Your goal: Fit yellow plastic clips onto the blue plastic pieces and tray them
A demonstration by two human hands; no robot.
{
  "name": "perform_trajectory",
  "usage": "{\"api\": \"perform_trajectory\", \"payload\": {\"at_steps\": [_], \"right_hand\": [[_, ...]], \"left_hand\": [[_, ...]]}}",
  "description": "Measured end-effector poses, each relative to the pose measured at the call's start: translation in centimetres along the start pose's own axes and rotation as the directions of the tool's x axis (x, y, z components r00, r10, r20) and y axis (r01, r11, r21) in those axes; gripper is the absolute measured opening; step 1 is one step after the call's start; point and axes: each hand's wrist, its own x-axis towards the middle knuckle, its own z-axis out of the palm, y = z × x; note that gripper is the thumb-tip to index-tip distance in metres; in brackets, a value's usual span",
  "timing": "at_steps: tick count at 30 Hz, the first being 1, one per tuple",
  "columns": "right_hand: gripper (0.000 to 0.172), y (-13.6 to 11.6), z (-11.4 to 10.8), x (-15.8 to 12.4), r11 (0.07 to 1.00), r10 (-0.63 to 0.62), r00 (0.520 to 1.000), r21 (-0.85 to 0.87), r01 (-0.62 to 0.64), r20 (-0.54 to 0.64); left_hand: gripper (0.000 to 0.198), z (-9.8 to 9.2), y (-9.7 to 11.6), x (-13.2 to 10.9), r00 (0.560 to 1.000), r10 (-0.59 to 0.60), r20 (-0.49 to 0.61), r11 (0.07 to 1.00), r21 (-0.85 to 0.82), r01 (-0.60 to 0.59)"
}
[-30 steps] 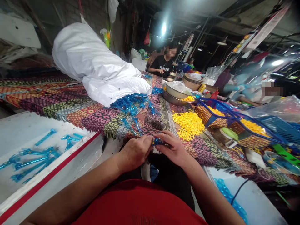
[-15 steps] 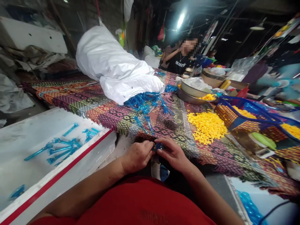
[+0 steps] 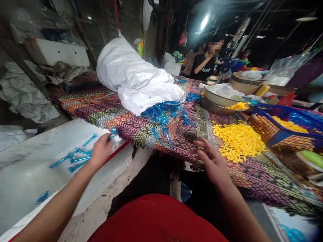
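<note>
My left hand reaches out left over the white tray, fingers closed on a small blue plastic piece. Several finished blue plastic pieces lie in that tray just beyond the hand. My right hand hovers open, fingers spread, above the patterned cloth, close to a small dark pile and left of the heap of yellow plastic bits. A loose pile of blue plastic parts spills from under the white sack ahead of me.
Metal bowls and a blue wire basket holding yellow bits stand at the right. A person in a black shirt sits at the table's far end. Crumpled sheets and a white box lie at the left.
Both hands were together at the table's edge working a blue piece. Now my left hand has carried it left over the tray and my right hand has opened and moved toward the table.
</note>
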Motion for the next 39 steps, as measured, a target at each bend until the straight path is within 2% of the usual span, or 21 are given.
{"api": "perform_trajectory", "payload": {"at_steps": [2,4,5,7,9,11,13,15,16,18,20,22,24,26,31,33,37,39], "right_hand": [[0.042,1.1,-1.6,0.9,0.996,0.091,0.987,0.038,-0.087,-0.133],[0.038,2.3,-2.6,1.2,0.988,0.151,0.971,0.071,-0.140,-0.183],[0.037,2.8,-2.9,1.3,0.985,0.164,0.968,0.079,-0.152,-0.188],[0.037,3.3,-3.1,1.2,0.986,0.163,0.970,0.049,-0.157,-0.182],[0.036,3.2,-2.7,1.4,0.987,0.129,0.975,-0.068,-0.143,-0.178],[0.033,2.5,-1.6,2.0,0.964,0.046,0.990,-0.254,-0.080,-0.136],[0.026,1.8,0.3,3.2,0.898,-0.089,0.996,-0.432,0.079,-0.003],[0.020,1.2,2.6,4.6,0.790,-0.228,0.957,-0.540,0.290,0.179],[0.020,0.9,3.8,5.3,0.725,-0.250,0.940,-0.598,0.341,0.232],[0.020,0.5,5.8,6.2,0.605,-0.226,0.931,-0.707,0.365,0.287],[0.023,0.1,7.2,6.5,0.507,-0.174,0.938,-0.789,0.347,0.301],[0.028,-0.2,7.8,6.5,0.432,-0.118,0.940,-0.836,0.338,0.319],[0.028,-0.2,8.0,6.5,0.383,-0.064,0.942,-0.863,0.328,0.330],[0.027,0.3,7.7,6.8,0.386,-0.043,0.948,-0.870,0.308,0.317],[0.034,2.1,5.9,7.6,0.604,-0.097,0.967,-0.758,0.244,0.234],[0.035,2.6,5.2,7.6,0.649,-0.107,0.975,-0.729,0.218,0.197],[0.034,2.9,4.5,6.9,0.605,-0.137,0.976,-0.765,0.219,0.171],[0.033,2.8,4.7,6.6,0.559,-0.145,0.974,-0.799,0.224,0.173]], "left_hand": [[0.031,-1.5,-5.4,1.4,0.976,-0.219,0.017,0.945,0.253,0.207],[0.025,-2.6,-9.3,1.8,0.953,-0.302,0.013,0.904,0.322,0.282],[0.019,-2.9,-10.5,1.8,0.944,-0.330,0.025,0.890,0.343,0.302],[0.011,-3.3,-11.2,1.7,0.926,-0.375,0.046,0.863,0.382,0.331],[0.012,-3.1,-9.9,2.0,0.934,-0.356,0.036,0.866,0.388,0.315],[0.022,-2.6,-7.0,2.8,0.961,-0.276,-0.005,0.907,0.328,0.262],[0.034,-1.6,-3.0,3.6,0.991,-0.137,0.008,0.969,0.211,0.132],[0.037,-0.2,1.7,4.1,0.999,-0.041,0.030,0.992,0.122,0.037],[0.037,0.5,4.0,4.2,0.998,0.018,0.059,0.997,0.068,-0.022],[0.038,1.9,8.5,4.2,0.971,0.142,0.193,0.989,-0.072,-0.130],[0.035,3.2,12.0,4.0,0.919,0.297,0.260,0.952,-0.006,-0.306],[0.029,4.3,14.4,4.0,0.900,0.337,0.275,0.934,0.023,-0.356],[0.029,5.3,15.7,4.0,0.895,0.352,0.274,0.925,0.047,-0.378],[0.030,6.1,16.5,4.1,0.890,0.365,0.273,0.917,0.059,-0.394],[0.025,7.4,16.7,4.8,0.896,0.352,0.270,0.920,0.074,-0.384],[0.024,7.7,16.4,5.3,0.916,0.307,0.258,0.939,0.072,-0.336],[0.027,7.8,15.7,5.9,0.962,0.153,0.224,0.987,0.007,-0.159],[0.024,7.5,15.7,5.7,0.970,0.146,0.197,0.989,0.008,-0.150]]}}
